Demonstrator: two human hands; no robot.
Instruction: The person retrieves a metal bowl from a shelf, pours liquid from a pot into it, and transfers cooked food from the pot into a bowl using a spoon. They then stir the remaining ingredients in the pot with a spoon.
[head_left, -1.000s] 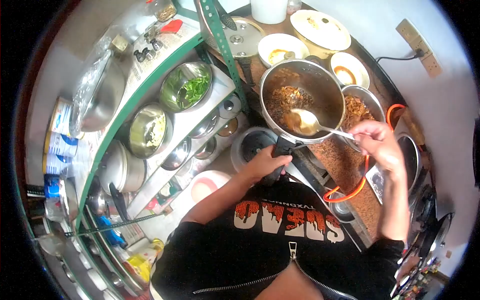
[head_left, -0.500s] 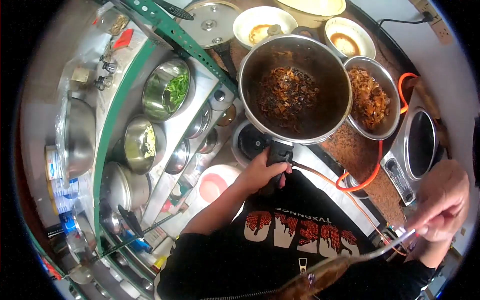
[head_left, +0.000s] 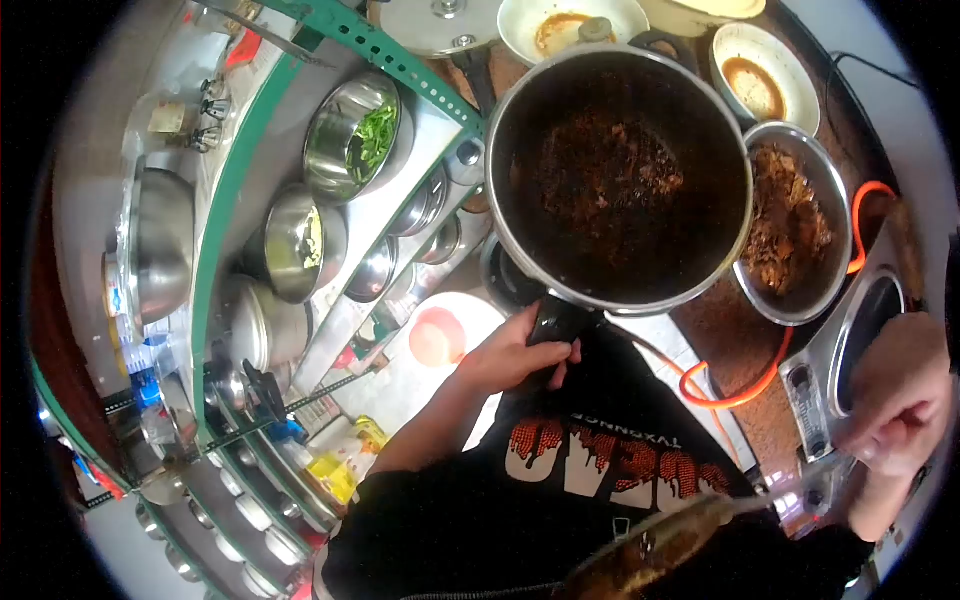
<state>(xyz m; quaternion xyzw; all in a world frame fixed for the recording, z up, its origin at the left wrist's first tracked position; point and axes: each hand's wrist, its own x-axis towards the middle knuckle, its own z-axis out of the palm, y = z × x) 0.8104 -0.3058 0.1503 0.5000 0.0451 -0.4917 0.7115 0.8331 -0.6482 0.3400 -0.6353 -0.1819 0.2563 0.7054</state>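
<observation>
**L hand gripping pot, R hand holding spoon**

For a tidy job, you're wanting the L hand [head_left: 515, 350] firm on the black handle [head_left: 562, 322], since the pot [head_left: 705, 150] is looking wide & prob. heavy, and could be tipping if that hold is slackening. L fingers are wrapping round the handle, thumb lying across. R hand [head_left: 895, 405] is pinching the right end of the spoon [head_left: 650, 555], fingers curling in; blur's hiding exact finger placement. Spoon is slanting across the near side, in front of the black shirt [head_left: 430, 540], so slow & level is prob. best: drips could be landing on cloth.

Pot is sitting far side, centre, right of the shelf [head_left: 430, 115]; can't tell if it's resting on the counter [head_left: 715, 335] or hanging by the handle. Its mouth is facing the viewer, grey metal rim shining, inside looking v. dark. Brown food [head_left: 605, 170] is lying in a loose patch on the bottom, a few lighter bits showing at right. Just right of it, a metal bowl [head_left: 787, 319] is holding similar brown pieces [head_left: 790, 230], approx. same look but glossier.
</observation>
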